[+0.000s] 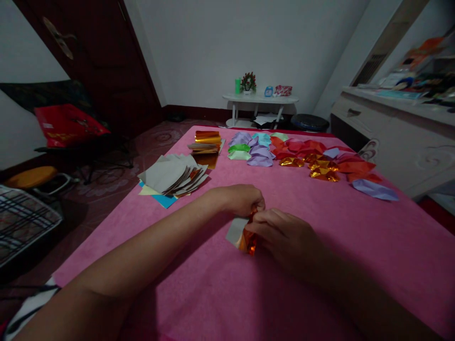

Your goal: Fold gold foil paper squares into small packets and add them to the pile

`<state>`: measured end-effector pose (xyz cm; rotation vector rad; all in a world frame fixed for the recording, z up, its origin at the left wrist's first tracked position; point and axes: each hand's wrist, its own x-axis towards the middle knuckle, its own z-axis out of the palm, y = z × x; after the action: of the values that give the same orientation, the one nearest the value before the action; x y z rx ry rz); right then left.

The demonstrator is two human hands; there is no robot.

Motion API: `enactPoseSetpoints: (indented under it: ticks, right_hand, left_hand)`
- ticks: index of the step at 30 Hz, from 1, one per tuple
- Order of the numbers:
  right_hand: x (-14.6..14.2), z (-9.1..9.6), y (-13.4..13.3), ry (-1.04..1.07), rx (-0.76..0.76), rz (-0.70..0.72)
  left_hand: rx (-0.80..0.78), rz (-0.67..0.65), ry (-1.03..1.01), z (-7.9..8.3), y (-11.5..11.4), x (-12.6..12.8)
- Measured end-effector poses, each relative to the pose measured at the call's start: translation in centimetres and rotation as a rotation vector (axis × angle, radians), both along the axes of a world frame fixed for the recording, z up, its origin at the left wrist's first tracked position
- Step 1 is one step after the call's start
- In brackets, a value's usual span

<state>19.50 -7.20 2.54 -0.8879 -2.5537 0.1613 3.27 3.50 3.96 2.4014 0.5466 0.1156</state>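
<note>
Over the middle of the pink tablecloth point(213, 279), a partly folded sheet of orange-gold foil paper point(249, 241) with a grey back is between my hands. My left hand point(243, 199) reaches across its far end, fingers curled in on the foil. From the right, my right hand point(284, 232) pinches the sheet's near side, fingers bent and pressed together. The fingertips of both hands almost meet and hide part of the folds. A fanned stack of grey-backed paper sheets point(167, 173) lies to the left, with blue and yellow sheets under it.
Folded paper pieces in purple, green, red and gold foil point(323, 170) spread along the far right of the table. Gold foil sheets point(208, 139) lie at the far left. Behind stand a small white table point(261, 98) and a black round stool point(310, 122); a cabinet point(401, 142) flanks the right.
</note>
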Motion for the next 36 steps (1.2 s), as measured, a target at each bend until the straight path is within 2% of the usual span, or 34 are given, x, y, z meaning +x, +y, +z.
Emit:
enactPoseSetpoints:
  ticks: [3,5,8,10,14,19,22,26,36]
  right_hand:
    - [-0.3,-0.4,0.0,-0.049,-0.034,-0.010]
    - [-0.2,-0.8,0.1,-0.065,0.000,0.001]
    - [0.2,-1.2,0.3,-0.095,0.085,0.056]
    - [0.4,-1.2,0.2,-0.115,0.078,0.071]
    - [0.7,-0.7,-0.2,-0.133,-0.022,0.077]
    - [0.9,-0.8,-0.5,-0.055,-0.223,0.054]
    - [1.0,-0.9,-0.4,0.031,-0.313,0.063]
    - [0.9,-0.9,-0.3,0.123,-0.399,0.054]
    - [-0.4,-1.6,-0.4,0.285,-0.560,-0.307]
  left_hand:
    - [0.009,0.009,0.002,-0.2,0.1,-0.1]
    - [0.029,0.011,-0.008,-0.4,0.1,-0.3]
    - [0.137,0.054,-0.098,-0.7,-0.3,-1.0]
    - [0.240,0.105,-0.196,-0.7,-1.2,-1.9]
    - [0.278,0.072,-0.266,-0.8,-4.7,-4.1]
    - [0.433,0.023,-0.145,-2.0,-9.2,-6.4]
    - [0.459,0.039,-0.153,-2.6,-10.5,-7.0]
    - [0.483,0.041,-0.205,-2.9,-10.8,-7.2]
    - [0.473,0.040,-0.244,-3.3,-11.0,-7.3]
